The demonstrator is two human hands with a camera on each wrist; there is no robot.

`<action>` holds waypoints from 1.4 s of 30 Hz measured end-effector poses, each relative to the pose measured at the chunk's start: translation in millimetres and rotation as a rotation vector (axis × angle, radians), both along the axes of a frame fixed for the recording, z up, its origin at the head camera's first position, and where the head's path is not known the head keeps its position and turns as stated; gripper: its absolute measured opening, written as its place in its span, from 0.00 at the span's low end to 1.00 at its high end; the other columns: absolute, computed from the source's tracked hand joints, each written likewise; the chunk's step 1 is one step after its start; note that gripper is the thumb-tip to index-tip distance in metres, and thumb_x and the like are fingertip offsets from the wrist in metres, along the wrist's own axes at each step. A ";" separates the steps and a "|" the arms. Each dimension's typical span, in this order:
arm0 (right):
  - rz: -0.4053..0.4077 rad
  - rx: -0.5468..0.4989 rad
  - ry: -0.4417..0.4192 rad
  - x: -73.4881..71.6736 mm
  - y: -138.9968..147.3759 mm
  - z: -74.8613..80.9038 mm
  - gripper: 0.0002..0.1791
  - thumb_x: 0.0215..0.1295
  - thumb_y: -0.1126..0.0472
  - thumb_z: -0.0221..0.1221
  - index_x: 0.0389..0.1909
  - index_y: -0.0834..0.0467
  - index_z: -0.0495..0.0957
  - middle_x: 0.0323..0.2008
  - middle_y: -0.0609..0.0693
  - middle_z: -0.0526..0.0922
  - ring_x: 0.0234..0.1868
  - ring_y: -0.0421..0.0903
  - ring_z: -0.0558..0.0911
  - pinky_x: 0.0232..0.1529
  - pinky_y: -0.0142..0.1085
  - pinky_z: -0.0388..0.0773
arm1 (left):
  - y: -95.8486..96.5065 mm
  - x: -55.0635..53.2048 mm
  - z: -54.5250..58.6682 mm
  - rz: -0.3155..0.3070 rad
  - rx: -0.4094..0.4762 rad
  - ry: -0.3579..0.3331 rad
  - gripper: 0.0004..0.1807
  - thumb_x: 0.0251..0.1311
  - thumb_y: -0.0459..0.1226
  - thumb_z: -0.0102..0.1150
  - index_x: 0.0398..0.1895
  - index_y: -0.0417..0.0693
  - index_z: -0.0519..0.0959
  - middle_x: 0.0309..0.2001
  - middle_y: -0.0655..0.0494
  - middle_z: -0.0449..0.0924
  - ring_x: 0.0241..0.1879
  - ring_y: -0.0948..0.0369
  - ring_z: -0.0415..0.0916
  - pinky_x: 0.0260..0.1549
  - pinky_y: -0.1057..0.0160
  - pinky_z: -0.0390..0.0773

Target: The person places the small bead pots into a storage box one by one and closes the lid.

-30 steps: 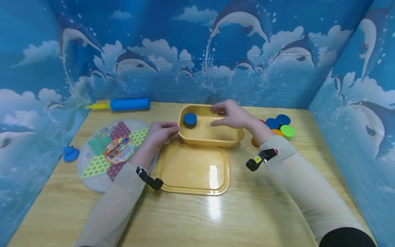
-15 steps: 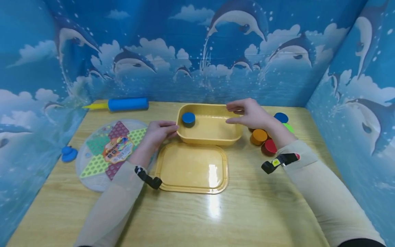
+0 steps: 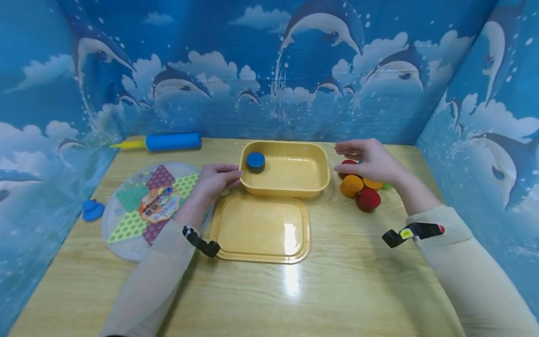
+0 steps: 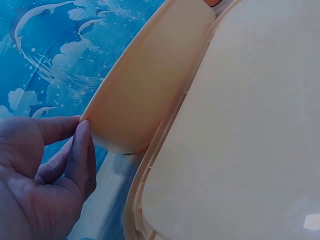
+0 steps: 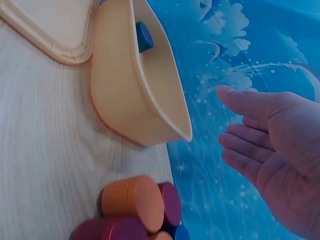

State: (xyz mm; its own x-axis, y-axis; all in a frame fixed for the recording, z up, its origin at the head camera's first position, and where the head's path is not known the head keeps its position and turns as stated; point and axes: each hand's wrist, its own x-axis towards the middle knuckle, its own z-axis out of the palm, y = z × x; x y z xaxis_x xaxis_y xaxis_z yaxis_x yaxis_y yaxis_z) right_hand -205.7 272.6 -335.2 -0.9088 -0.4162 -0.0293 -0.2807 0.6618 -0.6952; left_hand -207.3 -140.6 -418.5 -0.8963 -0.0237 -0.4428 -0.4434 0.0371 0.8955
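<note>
A yellow plastic box (image 3: 286, 187) stands uncovered at the back of the table, with one short blue cylinder (image 3: 256, 162) inside near its left end. My left hand (image 3: 215, 182) pinches the box's left rim between thumb and fingers, as the left wrist view also shows. Past the right end of the box, my right hand (image 3: 370, 161) hovers over a cluster of short cylinders, its fingers extended and holding nothing. Among them I see an orange cylinder (image 3: 351, 186) and a red cylinder (image 3: 368, 200); others are partly hidden by the hand. A seam runs round the orange one (image 5: 137, 202).
In front of the box lies its flat yellow lid (image 3: 261, 229). A round patterned board (image 3: 134, 224) is at the left, with a small blue knobbed piece (image 3: 93, 210) beside it. Behind them rests a blue pump (image 3: 173, 142) with a yellow tip. Dolphin-print cloth (image 3: 269, 70) walls the table.
My right hand has moved right, from above the inside of the box to over the cylinders. The left hand keeps its hold on the rim, and the blue cylinder stays in the box.
</note>
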 end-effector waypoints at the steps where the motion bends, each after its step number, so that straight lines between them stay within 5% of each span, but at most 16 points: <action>1: -0.003 0.005 0.004 2.5 3.3 -0.3 0.35 0.68 0.59 0.73 0.72 0.66 0.74 0.67 0.64 0.78 0.68 0.62 0.78 0.67 0.55 0.77 | 0.1 0.4 0.3 -0.002 0.000 0.001 0.22 0.71 0.34 0.69 0.65 0.39 0.81 0.61 0.45 0.80 0.52 0.56 0.85 0.50 0.63 0.88; 16: -0.102 0.026 -0.011 30.8 58.6 -8.7 0.38 0.70 0.56 0.72 0.74 0.67 0.71 0.69 0.67 0.76 0.69 0.65 0.75 0.68 0.56 0.73 | -0.1 1.4 1.2 -0.006 0.019 0.013 0.22 0.71 0.32 0.68 0.66 0.37 0.80 0.62 0.43 0.79 0.51 0.57 0.85 0.52 0.63 0.87; 18: -0.129 0.039 -0.009 30.1 66.7 -11.1 0.39 0.69 0.53 0.73 0.74 0.66 0.71 0.68 0.66 0.76 0.69 0.64 0.75 0.68 0.51 0.74 | -0.7 0.6 0.6 -0.006 0.019 0.014 0.22 0.71 0.32 0.68 0.66 0.36 0.80 0.61 0.43 0.79 0.51 0.57 0.85 0.51 0.63 0.87; 21: -0.164 0.041 -0.006 27.7 79.8 -16.3 0.39 0.68 0.52 0.74 0.74 0.66 0.71 0.68 0.65 0.76 0.69 0.64 0.75 0.64 0.30 0.78 | -1.5 0.0 0.0 -0.007 0.014 0.011 0.22 0.71 0.32 0.69 0.66 0.37 0.80 0.62 0.43 0.79 0.50 0.58 0.85 0.51 0.64 0.87; 25: -0.195 0.030 -0.014 24.4 96.0 -23.1 0.39 0.68 0.53 0.74 0.73 0.66 0.72 0.68 0.66 0.76 0.69 0.65 0.75 0.54 0.13 0.72 | -1.3 -0.6 -0.2 -0.012 0.010 0.008 0.22 0.71 0.32 0.69 0.66 0.36 0.80 0.62 0.43 0.79 0.48 0.59 0.86 0.50 0.64 0.88; 28: -0.213 0.033 -0.026 22.2 106.2 -27.9 0.39 0.69 0.53 0.73 0.74 0.66 0.71 0.69 0.67 0.75 0.70 0.65 0.74 0.59 0.19 0.75 | -0.4 -0.6 0.3 -0.011 0.017 0.010 0.22 0.71 0.31 0.68 0.65 0.36 0.80 0.61 0.43 0.79 0.46 0.59 0.86 0.50 0.64 0.88; 37: -0.256 0.086 -0.043 18.9 131.2 -44.8 0.41 0.69 0.52 0.73 0.74 0.70 0.68 0.70 0.71 0.72 0.70 0.71 0.72 0.67 0.59 0.73 | 0.8 0.5 1.7 -0.014 -0.003 0.003 0.22 0.71 0.33 0.69 0.66 0.38 0.80 0.62 0.44 0.79 0.49 0.58 0.86 0.51 0.63 0.87; 42: -0.271 0.092 -0.065 19.5 139.7 -54.6 0.45 0.67 0.50 0.74 0.74 0.71 0.67 0.69 0.72 0.72 0.68 0.73 0.72 0.65 0.61 0.75 | 1.0 1.1 3.0 -0.013 -0.013 -0.007 0.22 0.72 0.34 0.69 0.66 0.39 0.80 0.62 0.45 0.79 0.52 0.57 0.85 0.53 0.62 0.87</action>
